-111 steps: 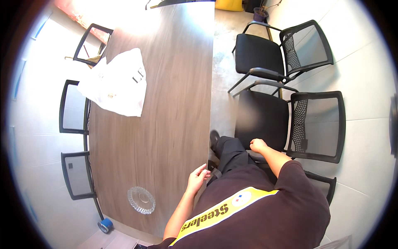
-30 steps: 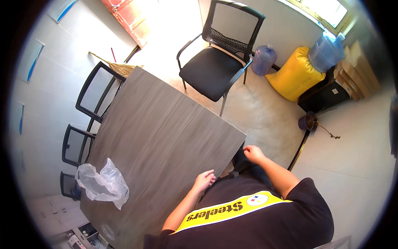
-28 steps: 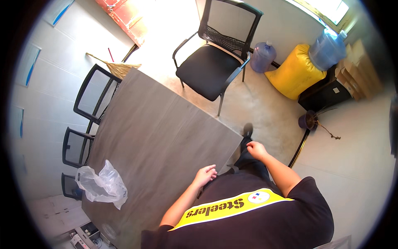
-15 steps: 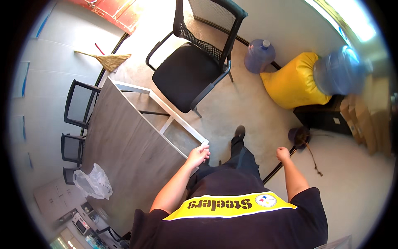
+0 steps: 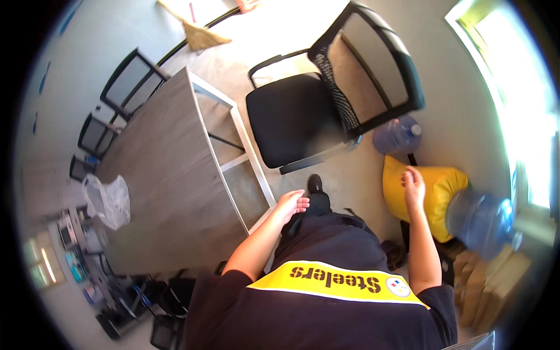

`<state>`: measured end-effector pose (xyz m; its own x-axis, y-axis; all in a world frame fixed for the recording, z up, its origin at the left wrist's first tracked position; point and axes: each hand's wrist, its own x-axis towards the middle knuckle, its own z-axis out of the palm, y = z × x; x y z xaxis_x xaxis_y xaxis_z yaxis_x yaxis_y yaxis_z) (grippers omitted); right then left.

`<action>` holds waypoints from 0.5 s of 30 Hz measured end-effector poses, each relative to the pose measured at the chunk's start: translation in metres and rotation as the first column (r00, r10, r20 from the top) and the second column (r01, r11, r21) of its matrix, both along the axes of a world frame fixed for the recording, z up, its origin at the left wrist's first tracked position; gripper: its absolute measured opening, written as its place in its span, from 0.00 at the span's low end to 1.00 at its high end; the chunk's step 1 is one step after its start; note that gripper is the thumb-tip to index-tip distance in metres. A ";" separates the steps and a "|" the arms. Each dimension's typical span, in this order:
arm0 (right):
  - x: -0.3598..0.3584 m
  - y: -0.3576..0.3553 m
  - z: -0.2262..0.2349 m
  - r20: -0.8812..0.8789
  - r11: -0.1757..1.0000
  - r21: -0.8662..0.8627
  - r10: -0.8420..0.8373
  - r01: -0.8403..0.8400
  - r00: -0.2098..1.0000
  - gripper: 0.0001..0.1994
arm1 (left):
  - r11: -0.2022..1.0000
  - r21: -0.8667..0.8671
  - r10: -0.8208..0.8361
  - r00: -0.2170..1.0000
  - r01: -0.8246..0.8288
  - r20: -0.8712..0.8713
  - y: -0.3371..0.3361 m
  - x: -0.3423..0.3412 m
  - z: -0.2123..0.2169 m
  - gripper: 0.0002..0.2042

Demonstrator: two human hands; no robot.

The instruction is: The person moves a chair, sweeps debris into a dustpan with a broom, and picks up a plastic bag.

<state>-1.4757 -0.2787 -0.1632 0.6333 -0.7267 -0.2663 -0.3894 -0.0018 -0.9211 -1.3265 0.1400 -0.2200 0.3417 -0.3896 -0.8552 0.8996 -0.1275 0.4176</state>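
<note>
My left hand (image 5: 293, 205) hangs beside the near edge of the long grey table (image 5: 166, 175), close to its white metal leg frame (image 5: 256, 166). It is open and holds nothing, its fingers loosely stretched. My right hand (image 5: 413, 185) is raised in front of a yellow sack (image 5: 443, 181); its fingers are loosely bent and apart, with nothing in them. Ahead of me stands a black office chair (image 5: 294, 119) with a mesh back and armrests.
A blue water jug (image 5: 396, 135) stands by the wall; another water jug (image 5: 481, 221) lies beside the yellow sack. Flattened cardboard (image 5: 490, 286) leans at lower right. A white plastic bag (image 5: 108, 201) lies on the table, with black chairs (image 5: 131, 84) along its far side. A straw broom (image 5: 201, 36) rests by the wall.
My view has turned and moved forward, so the chair, jugs and sack appear nearer. My right hand has risen and its fingers have loosened; my left hand stays by the table.
</note>
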 end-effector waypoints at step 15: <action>0.368 -0.163 0.147 -0.264 0.779 -0.155 0.559 -0.607 0.786 0.36 | 0.432 0.259 0.902 0.406 -0.864 -0.148 -0.114 0.069 -0.130 0.29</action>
